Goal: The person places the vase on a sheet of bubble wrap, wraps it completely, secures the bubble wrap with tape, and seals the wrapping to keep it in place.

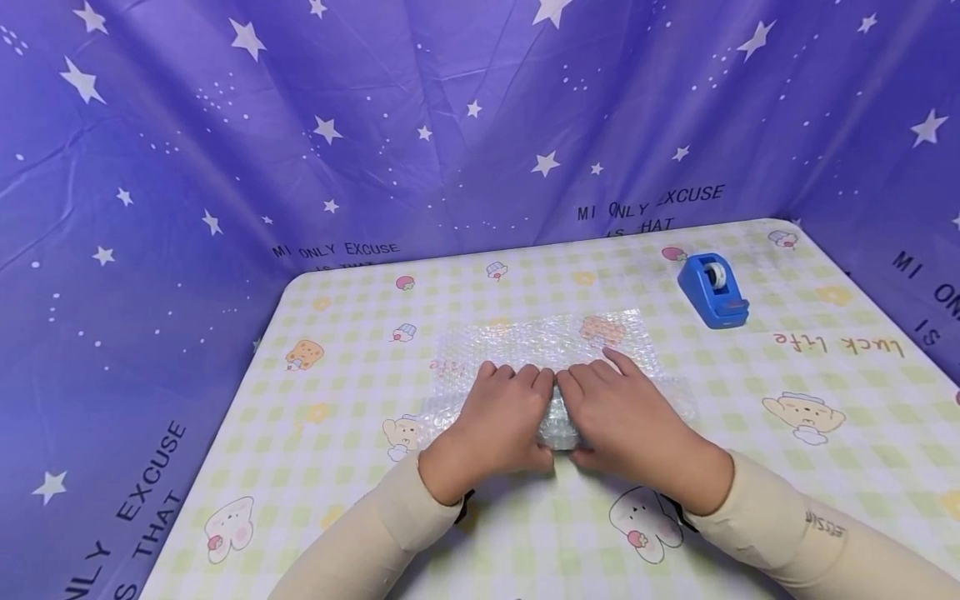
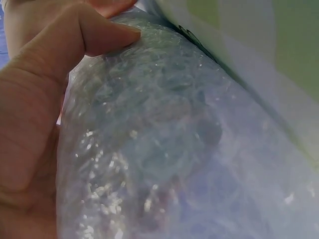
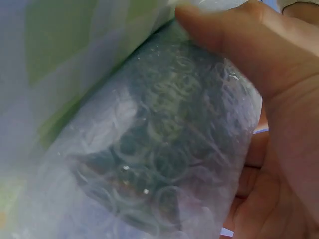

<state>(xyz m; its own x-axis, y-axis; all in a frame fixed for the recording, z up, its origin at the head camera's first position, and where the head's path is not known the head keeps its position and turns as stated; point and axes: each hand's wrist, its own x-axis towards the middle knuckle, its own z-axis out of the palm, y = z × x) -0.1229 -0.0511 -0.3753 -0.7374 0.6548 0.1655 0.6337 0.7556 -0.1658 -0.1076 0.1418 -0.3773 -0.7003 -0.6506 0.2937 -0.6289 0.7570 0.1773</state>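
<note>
A clear bubble wrap sheet lies on the table, its near end rolled into a bundle. My left hand grips the left part of this bundle, thumb on the near side and fingers over the top. On the right part my right hand holds it the same way, the two hands almost meeting. Both wrist views show a thumb pressed against the plastic. Through the layers in the right wrist view a dark greenish object shows blurred; I cannot tell what it is.
A blue tape dispenser with a roll of tape stands at the back right of the table. The checkered tablecloth has printed cartoon figures. Purple star-patterned curtains hang behind the table and at both sides.
</note>
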